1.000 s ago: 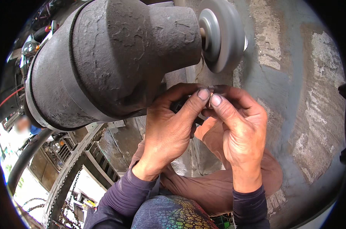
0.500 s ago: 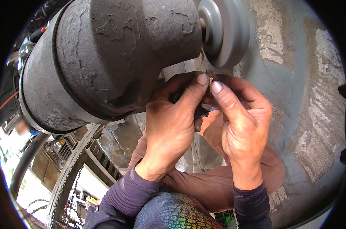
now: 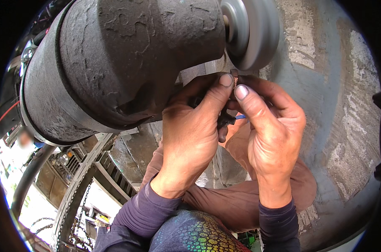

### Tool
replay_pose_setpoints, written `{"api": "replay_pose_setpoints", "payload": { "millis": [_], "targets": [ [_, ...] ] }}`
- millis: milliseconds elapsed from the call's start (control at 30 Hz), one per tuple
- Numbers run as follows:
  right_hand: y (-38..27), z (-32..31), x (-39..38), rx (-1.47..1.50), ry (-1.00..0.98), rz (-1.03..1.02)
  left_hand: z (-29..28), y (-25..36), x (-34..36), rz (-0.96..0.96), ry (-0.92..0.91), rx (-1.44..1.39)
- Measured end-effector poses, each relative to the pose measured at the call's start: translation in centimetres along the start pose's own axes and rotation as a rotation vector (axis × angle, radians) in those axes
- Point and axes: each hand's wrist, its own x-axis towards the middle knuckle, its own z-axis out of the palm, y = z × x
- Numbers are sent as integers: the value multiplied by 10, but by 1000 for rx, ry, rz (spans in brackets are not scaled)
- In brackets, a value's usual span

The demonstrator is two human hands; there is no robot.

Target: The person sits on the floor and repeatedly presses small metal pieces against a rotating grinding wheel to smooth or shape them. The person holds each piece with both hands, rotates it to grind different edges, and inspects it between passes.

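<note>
Between my two thumb tips is a small dark block with copper-coloured strands (image 3: 235, 80), looking like a carbon brush. My left hand (image 3: 192, 138) pinches it from one side, fingers curled and mostly hidden behind. My right hand (image 3: 274, 134) grips it from the other side, thumb and fingers closed. Below the left palm hangs a black part (image 3: 226, 121) with a blue wire (image 3: 240, 117); its far end is hidden by the fingers. Just above the pinched block is a grey grinding wheel (image 3: 264, 33), blurred as if spinning, apart from the fingertips.
The bulky dark housing of a bench grinder (image 3: 127, 63) fills the upper left, close above my left hand. A worn metal surface (image 3: 346, 117) lies to the right. At lower left stand a metal frame (image 3: 75, 189) and hanging chains (image 3: 83, 206). My bent leg (image 3: 224, 206) is below.
Both hands have shifted slightly up and right with the block, relative to the picture. More of the blue wire shows now. The wheel stays blurred.
</note>
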Motion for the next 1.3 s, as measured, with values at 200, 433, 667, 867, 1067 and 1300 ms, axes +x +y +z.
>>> {"api": "replay_pose_setpoints", "payload": {
  "millis": [200,433,667,867,1067,1300],
  "targets": [
    [0,1,0,21,5,2,0,0,0,-4,-10,-28],
    [1,0,2,34,-3,-24,0,0,1,2,-33,-52],
    [0,-1,1,34,3,-9,0,0,2,-11,-32,-27],
    [1,2,2,71,27,-27,-3,1,1,-15,-61,-14],
    [2,4,2,109,59,-19,-2,1,2,-8,-65,-4],
    [2,3,2,122,64,-17,-2,1,4,-18,-79,-17]
  ]
}}
